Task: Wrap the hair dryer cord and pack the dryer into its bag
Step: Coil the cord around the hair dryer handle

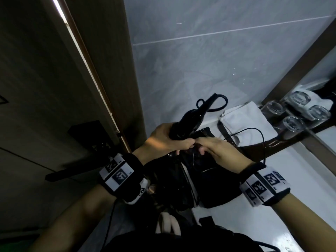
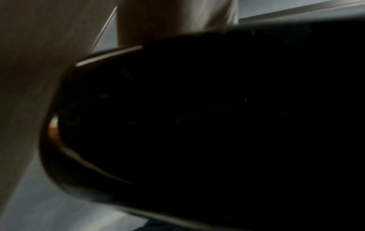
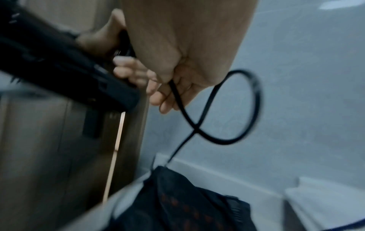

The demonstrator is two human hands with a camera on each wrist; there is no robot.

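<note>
My left hand [image 1: 169, 139] grips the black hair dryer [image 1: 190, 119] by its lower end and holds it above the black bag [image 1: 169, 179]. The dryer's far end points up and away, and its cord [image 1: 221, 104] curls in a loop there. My right hand [image 1: 216, 150] meets the left at the dryer. In the right wrist view its fingers [image 3: 138, 75] curl round the cord [image 3: 254, 96], which loops down toward the bag [image 3: 177, 207]. The dryer [image 3: 69, 62] crosses the upper left there. The left wrist view is almost filled by the dark dryer [image 2: 197, 125].
A folded white towel [image 1: 245, 120] lies on the white counter [image 1: 300, 170] to the right. Upturned glasses [image 1: 272, 108] stand by the mirror beyond it. A brown wooden door panel [image 1: 101, 70] rises on the left, and grey tiled wall is behind.
</note>
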